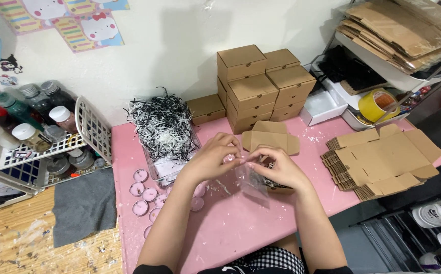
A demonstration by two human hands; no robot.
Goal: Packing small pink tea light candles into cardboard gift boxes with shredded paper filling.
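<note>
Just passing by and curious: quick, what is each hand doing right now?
Left hand: fingers pinched shut on the top of the clear plastic bag.
Right hand: fingers pinched on the same bag's top edge.

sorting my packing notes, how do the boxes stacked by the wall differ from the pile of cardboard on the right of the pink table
The stacked boxes are folded up and closed; the flat box blanks lie unfolded with flaps spread. The stacked boxes stand in columns against the wall; the flat blanks lie layered at the pink table edge. Both are plain brown cardboard.
</note>
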